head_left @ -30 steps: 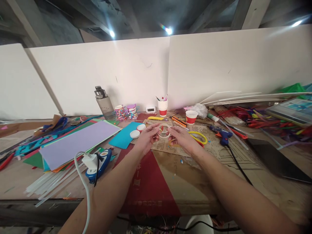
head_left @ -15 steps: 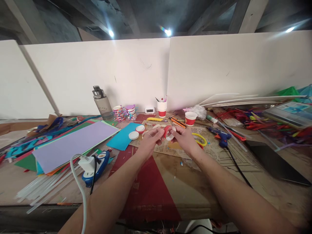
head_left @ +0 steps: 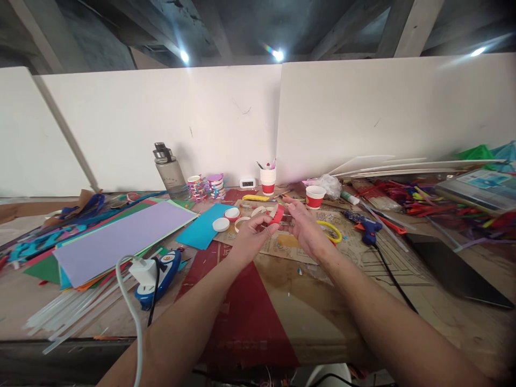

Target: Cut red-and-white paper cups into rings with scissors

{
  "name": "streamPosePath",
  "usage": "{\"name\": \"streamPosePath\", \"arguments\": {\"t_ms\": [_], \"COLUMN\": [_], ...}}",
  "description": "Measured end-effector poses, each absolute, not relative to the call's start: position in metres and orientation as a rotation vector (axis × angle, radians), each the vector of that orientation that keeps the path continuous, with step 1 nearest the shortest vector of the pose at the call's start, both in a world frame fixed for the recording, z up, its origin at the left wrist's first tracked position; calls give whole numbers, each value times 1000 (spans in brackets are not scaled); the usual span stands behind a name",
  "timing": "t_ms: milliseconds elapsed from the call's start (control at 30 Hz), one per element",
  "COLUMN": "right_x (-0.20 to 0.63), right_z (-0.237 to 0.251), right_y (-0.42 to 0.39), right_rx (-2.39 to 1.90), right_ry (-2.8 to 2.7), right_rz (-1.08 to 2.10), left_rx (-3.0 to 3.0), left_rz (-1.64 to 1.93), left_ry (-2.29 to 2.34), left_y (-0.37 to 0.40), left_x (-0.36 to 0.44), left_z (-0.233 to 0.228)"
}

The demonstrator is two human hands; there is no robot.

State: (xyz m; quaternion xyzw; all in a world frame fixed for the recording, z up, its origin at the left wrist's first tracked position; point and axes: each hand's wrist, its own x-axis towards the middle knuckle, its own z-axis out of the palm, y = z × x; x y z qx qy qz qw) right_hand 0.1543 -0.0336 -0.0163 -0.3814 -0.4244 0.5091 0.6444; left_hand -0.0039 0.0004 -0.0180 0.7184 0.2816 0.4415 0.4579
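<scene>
My left hand (head_left: 257,232) pinches a red paper-cup ring (head_left: 277,214) between thumb and fingers, above the cardboard. My right hand (head_left: 303,223) is just right of the ring, its fingers stretched out and apart; whether a fingertip touches the ring I cannot tell. Left of my hands lie a white round cup piece (head_left: 221,224), a red-rimmed one (head_left: 232,214) and a pale ring (head_left: 241,224). Beyond my right hand stands a red-and-white paper cup (head_left: 315,197). Yellow-handled scissors (head_left: 331,231) lie beside my right wrist, partly hidden.
Coloured paper sheets (head_left: 124,236) and a blue power strip (head_left: 161,279) lie at left. A bottle (head_left: 169,172), decorated cups (head_left: 215,186), a clock (head_left: 248,183) and a cup of pens (head_left: 268,180) stand at the back. A glue gun (head_left: 368,231) and a dark tablet-like slab (head_left: 455,269) are at right.
My right hand has let go of the ring and opened, its fingers now extended. In my left hand the ring has turned, so its red outer side shows instead of its opening.
</scene>
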Motion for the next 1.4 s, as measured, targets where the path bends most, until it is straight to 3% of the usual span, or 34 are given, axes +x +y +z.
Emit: {"name": "streamPosePath", "arguments": {"t_ms": [667,1100,1400], "right_x": [156,156,158], "right_z": [-18,-15,-19], "right_y": [-35,-35,-34], "right_rx": [-804,-878,-875], "right_ry": [-1200,-1221,-1246], "right_rz": [1081,992,996], "left_rx": [1620,1711,1586], "left_rz": [1168,1307,1192], "left_ry": [596,784,629], "left_y": [6,5,10], "left_x": [-2,-7,-6], "left_z": [-20,-12,-16]}}
